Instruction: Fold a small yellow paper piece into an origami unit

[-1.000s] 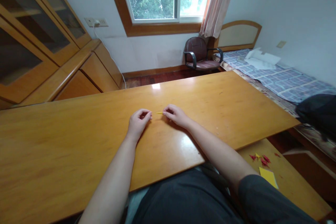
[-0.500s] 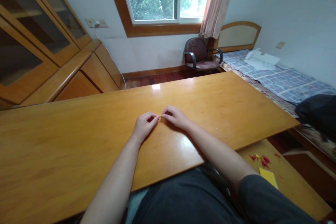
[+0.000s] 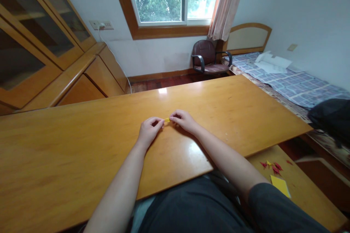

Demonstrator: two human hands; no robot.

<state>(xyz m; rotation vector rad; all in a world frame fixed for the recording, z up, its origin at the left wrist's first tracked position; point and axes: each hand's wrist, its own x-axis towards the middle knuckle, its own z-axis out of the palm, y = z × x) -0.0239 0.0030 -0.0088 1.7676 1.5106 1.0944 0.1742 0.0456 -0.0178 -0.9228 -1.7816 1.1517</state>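
Observation:
A small folded piece of yellow paper (image 3: 167, 119) is stretched between my fingertips, just above the wooden desk (image 3: 82, 145). My left hand (image 3: 149, 130) pinches its left end between thumb and forefinger. At the right end, my right hand (image 3: 182, 120) holds it in the same kind of pinch. Most of the paper's ends are hidden under the fingers, and its exact folded shape is too small to make out. Both forearms rest over the desk's near side.
On a lower surface (image 3: 308, 189) at my right lie several small red folded pieces (image 3: 276, 168), a small yellow one (image 3: 268, 162) and yellow paper sheets (image 3: 280, 185). Beyond the desk stand an armchair (image 3: 205, 52), a bed (image 3: 298, 83) with a black bag (image 3: 332, 118), and a cabinet (image 3: 68, 76).
My hands have drawn slightly apart, and more of the yellow paper shows between the fingertips. The things around have stayed where they were.

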